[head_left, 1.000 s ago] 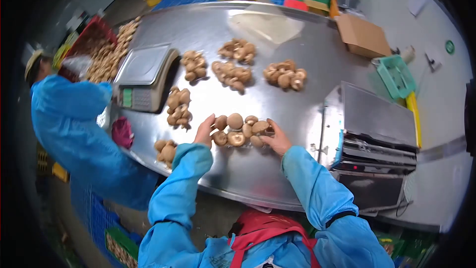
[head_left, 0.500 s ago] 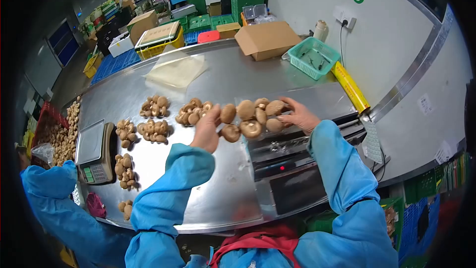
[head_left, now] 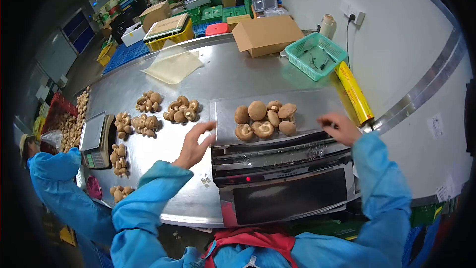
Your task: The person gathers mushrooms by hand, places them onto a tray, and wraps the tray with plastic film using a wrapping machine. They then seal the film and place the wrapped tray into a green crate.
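Observation:
A cluster of brown mushrooms (head_left: 264, 117) lies on the flat top of a steel wrapping machine (head_left: 277, 168). My left hand (head_left: 194, 144) hovers open at the machine's left edge, fingers spread, holding nothing. My right hand (head_left: 340, 128) rests at the machine's right edge, beside a yellow roll of cling film (head_left: 353, 92); its fingers are curled near the film's edge, and I cannot tell whether they pinch it. Both arms wear blue sleeves.
Several mushroom piles (head_left: 148, 114) lie on the steel table (head_left: 223, 69) by a scale (head_left: 96, 139). A person in blue (head_left: 59, 188) stands at left near a red crate of mushrooms (head_left: 64, 119). A cardboard box (head_left: 265, 34) and a green basket (head_left: 315, 55) sit behind.
The mushrooms went from the table, up between both hands, onto the machine top. Both hands have let go and moved apart to the machine's two sides.

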The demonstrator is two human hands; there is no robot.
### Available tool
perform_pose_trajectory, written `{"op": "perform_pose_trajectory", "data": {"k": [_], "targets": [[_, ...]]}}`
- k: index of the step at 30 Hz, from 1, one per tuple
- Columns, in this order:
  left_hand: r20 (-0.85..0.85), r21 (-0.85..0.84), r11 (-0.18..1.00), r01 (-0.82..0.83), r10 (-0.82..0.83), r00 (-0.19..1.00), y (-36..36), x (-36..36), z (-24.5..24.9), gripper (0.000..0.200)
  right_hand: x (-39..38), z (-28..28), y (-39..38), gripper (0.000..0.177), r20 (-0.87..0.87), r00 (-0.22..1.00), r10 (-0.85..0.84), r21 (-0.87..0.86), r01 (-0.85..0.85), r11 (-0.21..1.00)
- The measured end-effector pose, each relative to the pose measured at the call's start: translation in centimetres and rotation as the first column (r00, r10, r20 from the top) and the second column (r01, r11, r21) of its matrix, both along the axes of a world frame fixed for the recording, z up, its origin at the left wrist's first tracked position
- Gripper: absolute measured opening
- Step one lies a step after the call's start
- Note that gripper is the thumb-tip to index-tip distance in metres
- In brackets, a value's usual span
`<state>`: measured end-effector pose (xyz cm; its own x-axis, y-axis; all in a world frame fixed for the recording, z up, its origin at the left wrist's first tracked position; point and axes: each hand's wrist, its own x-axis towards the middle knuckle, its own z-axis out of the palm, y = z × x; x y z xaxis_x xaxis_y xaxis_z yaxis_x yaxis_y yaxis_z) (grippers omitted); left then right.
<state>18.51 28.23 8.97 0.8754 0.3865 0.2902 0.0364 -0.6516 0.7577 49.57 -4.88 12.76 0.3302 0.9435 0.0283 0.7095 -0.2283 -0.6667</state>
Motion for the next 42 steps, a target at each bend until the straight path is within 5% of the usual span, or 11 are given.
{"op": "perform_pose_trajectory", "data": {"k": [3,8,12,13,16,18,24,30,35,40,42], "targets": [[-0.25,0.596,0.742,0.309,-0.194,0.949,-1.0,-3.0,2.8,0.043,0.2,0.7,-2.0,0.051,0.597,0.694,0.403,-0.238,-0.327,0.915],[-0.533,0.621,0.475,0.624,-0.328,0.78,-3.0,0.3,2.9,0.045,-0.5,-2.2,1.0,0.038,0.637,0.531,0.559,-0.232,-0.56,0.796],[-0.503,0.678,0.427,0.599,-0.324,0.801,-3.6,2.0,0.7,0.039,-2.8,-4.5,1.6,0.009,0.2,0.889,0.411,0.089,-0.434,0.896],[-0.399,0.647,0.539,0.539,-0.363,0.842,-3.8,2.1,0.2,0.033,-3.2,-4.7,1.6,0.004,-0.309,0.926,0.217,0.172,-0.171,0.97],[-0.09,0.502,0.781,0.373,-0.382,0.92,-5.4,1.1,-0.2,0.014,-3.9,-4.0,1.0,0.006,-0.833,0.553,0.016,0.136,0.176,0.975],[-0.007,-0.593,0.805,-0.002,-0.003,1.0,-6.7,-1.1,0.7,0.007,-5.2,-2.3,-0.1,0.004,-0.949,0.313,-0.024,0.085,0.33,0.94],[0.321,-0.771,0.608,0.189,0.115,0.94,-7.9,-3.7,6.8,0.009,-6.7,5.8,-1.7,0.003,-0.924,0.373,0.085,0.223,0.344,0.912],[0.654,0.102,0.977,0.189,-0.209,0.727,-2.7,4.7,14.8,0.013,-1.4,10.4,5.5,0.025,-0.133,0.988,0.075,0.682,0.036,0.731],[-0.133,0.893,0.39,0.226,-0.25,0.959,7.3,12.4,6.8,0.057,6.4,2.6,12.2,0.049,0.834,0.537,0.127,0.118,-0.398,0.91],[-0.383,0.726,0.524,0.446,-0.23,0.894,8.9,13.2,0.0,0.058,8.4,-3.2,14.1,0.049,0.914,0.308,0.264,-0.148,-0.351,0.924],[-0.378,0.597,0.698,0.395,-0.189,0.906,7.6,13.4,-0.5,0.054,7.2,-5.2,14.2,0.049,0.697,0.69,0.195,-0.018,-0.255,0.967]]}}
